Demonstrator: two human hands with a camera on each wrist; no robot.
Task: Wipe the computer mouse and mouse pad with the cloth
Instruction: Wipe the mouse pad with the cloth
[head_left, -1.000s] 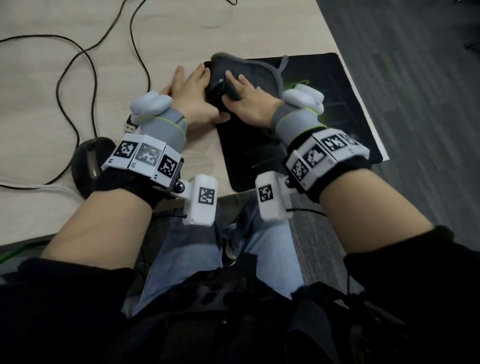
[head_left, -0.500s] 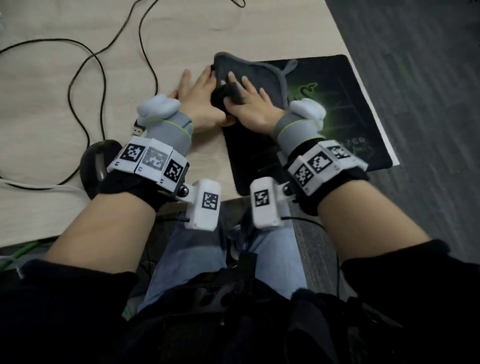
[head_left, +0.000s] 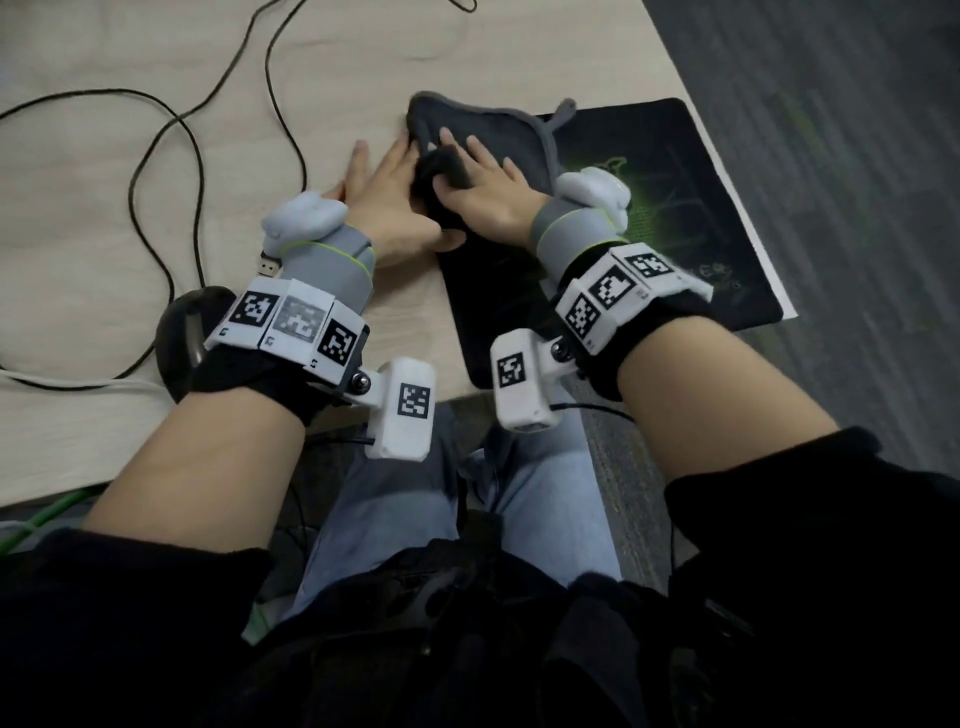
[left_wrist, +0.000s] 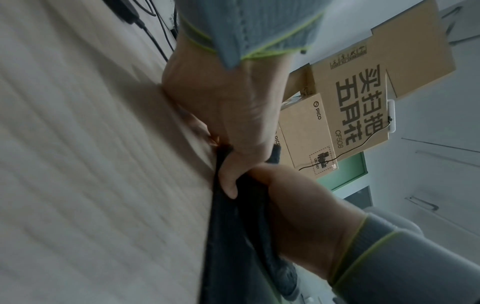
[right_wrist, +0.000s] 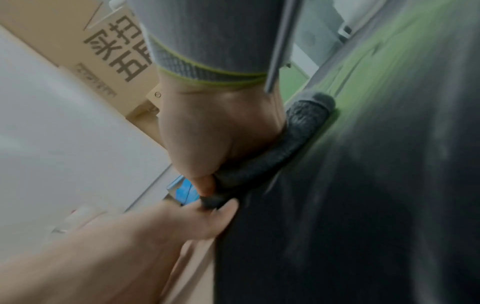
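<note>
A black mouse pad (head_left: 675, 208) with a green logo lies at the table's right edge. A grey cloth (head_left: 498, 130) covers its far left part. My right hand (head_left: 483, 182) lies on the cloth with fingers spread, and the thumb pinches a bunched fold; in the right wrist view that thumb (right_wrist: 205, 185) squeezes the rolled cloth (right_wrist: 298, 133) against the pad (right_wrist: 363, 205). My left hand (head_left: 384, 192) rests flat on the table beside the pad, its thumb (left_wrist: 228, 185) pressing the dark edge. The black mouse (head_left: 184, 332) sits on the table, partly hidden under my left wrist.
Black cables (head_left: 171, 156) loop over the wooden table (head_left: 104, 441) on the left, and a USB plug (head_left: 270, 265) lies next to my left wrist. The table ends just right of the pad, over grey carpet (head_left: 831, 130). Cardboard boxes (left_wrist: 363, 82) stand beyond the table.
My right hand has shifted slightly with the bunched cloth over the pad's left part. The left hand stays flat beside the pad.
</note>
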